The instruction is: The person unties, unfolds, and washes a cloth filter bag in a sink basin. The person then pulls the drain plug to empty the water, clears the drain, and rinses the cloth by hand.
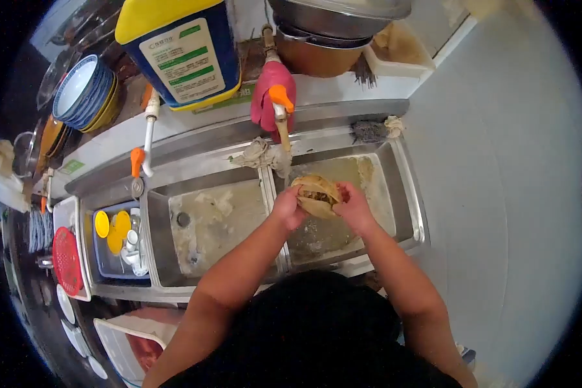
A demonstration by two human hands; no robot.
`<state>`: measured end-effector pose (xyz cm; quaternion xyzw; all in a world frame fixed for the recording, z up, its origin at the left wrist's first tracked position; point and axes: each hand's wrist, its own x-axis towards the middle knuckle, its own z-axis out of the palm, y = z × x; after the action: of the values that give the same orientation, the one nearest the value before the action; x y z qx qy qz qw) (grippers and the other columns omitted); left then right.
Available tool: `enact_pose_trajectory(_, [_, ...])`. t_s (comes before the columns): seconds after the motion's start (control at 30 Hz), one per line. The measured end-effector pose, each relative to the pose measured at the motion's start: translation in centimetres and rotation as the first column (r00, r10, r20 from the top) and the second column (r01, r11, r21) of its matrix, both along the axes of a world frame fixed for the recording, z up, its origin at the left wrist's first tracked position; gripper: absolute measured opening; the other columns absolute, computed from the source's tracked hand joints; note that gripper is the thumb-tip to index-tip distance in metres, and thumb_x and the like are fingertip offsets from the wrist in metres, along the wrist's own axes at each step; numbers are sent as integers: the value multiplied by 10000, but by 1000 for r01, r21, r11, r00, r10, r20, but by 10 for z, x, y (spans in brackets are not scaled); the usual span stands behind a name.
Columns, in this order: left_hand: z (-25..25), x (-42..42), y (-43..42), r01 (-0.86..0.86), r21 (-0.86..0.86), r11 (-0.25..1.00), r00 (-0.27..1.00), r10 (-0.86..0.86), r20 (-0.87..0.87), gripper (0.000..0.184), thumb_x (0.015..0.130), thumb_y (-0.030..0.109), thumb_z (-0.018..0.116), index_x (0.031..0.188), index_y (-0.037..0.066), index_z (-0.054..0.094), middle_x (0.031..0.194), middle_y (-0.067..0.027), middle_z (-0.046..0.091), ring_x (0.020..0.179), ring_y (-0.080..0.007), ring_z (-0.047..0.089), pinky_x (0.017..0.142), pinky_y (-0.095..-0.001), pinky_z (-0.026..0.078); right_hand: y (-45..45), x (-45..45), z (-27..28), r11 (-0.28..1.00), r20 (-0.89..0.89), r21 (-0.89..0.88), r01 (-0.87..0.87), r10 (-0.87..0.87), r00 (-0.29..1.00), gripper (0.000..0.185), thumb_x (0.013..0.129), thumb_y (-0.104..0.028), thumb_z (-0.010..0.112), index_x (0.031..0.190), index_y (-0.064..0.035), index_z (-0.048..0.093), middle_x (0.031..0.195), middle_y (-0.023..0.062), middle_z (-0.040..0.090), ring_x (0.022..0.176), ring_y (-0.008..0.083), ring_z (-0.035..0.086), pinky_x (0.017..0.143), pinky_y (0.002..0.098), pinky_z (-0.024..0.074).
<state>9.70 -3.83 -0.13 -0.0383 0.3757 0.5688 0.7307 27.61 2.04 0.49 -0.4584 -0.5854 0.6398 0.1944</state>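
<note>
Both my hands hold a tan, rounded piece [318, 196] that gapes along its middle and shows a dark brown inside; its exact kind I cannot make out. My left hand [290, 209] grips its left edge, and my right hand [354, 208] has closed on the right edge. The piece is above the right sink basin [404, 194], whose bottom looks wet and cloudy. Just beyond my hands is a tap with an orange handle [280, 98], a pink glove [263, 97] draped over it. A crumpled grey rag [255, 155] lies on the divider between basins.
Left of it is a middle basin [220, 213] with scraps. A blue tub [103, 258] holds yellow and white items. A red strainer [67, 260] lies farther left. A blue-and-yellow jug [181, 58], stacked bowls [77, 90] and metal pots [323, 55] line the back ledge. Dark scrubber [368, 131] at the rim.
</note>
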Motion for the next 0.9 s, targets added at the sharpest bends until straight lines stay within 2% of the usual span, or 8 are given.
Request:
enact_pose_trajectory(0.07, [-8,6,-3,-15,19,1000,1000,15,4,344,950,222,357,1222,32,445,1166,-133,548,1054,-277,550,877,-437,467,-11,-4,15,925,194,378,49,-130,972,457,671,75,533,1119,-14,524,988,61,591,883,167,563,748,275,464])
enact_pose_trajectory(0.1, [-10,9,-4,-42,32,999,999,42,10,333,947,210,365,1214,30,448,1166,-137,547,1044,-284,556,870,-438,474,-14,-2,15,922,193,381,62,-145,970,457,671,75,533,1119,-14,524,988,61,591,883,167,563,748,275,464])
enact_pose_trajectory(0.2, [-13,13,-8,-17,50,999,1000,17,6,312,943,184,372,1196,23,458,1165,-143,547,1025,-288,568,873,-435,479,-22,7,2,956,156,279,89,-137,978,431,713,-17,547,1144,-8,527,967,86,601,852,186,581,745,302,467])
enact_pose_trajectory(0.27, [-11,14,-13,15,75,997,1000,-16,8,279,938,146,363,1165,27,472,1134,-141,558,1019,-284,572,872,-427,486,-28,15,-20,941,-77,-192,278,-297,952,316,763,7,478,1069,3,558,959,87,603,868,178,577,743,290,472])
enact_pose_trajectory(0.37, [-19,21,-16,61,103,993,998,-59,-19,248,934,112,358,1128,28,486,1085,-134,573,999,-281,581,858,-413,499,-45,22,-11,839,-196,-402,367,-470,860,273,766,2,473,1021,10,567,935,90,596,837,185,578,694,298,474])
enact_pose_trajectory(0.53, [-52,51,-17,226,112,968,973,-219,-65,226,919,128,416,1105,26,495,1046,-130,576,947,-278,598,811,-401,521,-81,60,-23,685,-158,-496,533,-675,720,210,748,5,485,941,7,569,891,83,581,784,197,564,645,294,468])
enact_pose_trajectory(0.7, [-45,123,-46,341,-164,926,884,-375,-278,250,872,194,545,1032,2,544,976,-120,595,853,-245,619,700,-377,541,-128,125,-32,562,-185,-540,626,-805,563,133,767,-43,513,883,-13,573,776,50,546,670,154,517,545,289,411])
enact_pose_trajectory(0.9, [-62,225,-69,587,-357,727,686,-680,-257,213,855,177,575,1013,35,577,950,-89,616,774,-209,629,612,-333,539,-194,238,-64,332,-132,-699,634,-930,343,147,785,-35,505,916,-1,564,888,91,572,804,215,575,695,324,504])
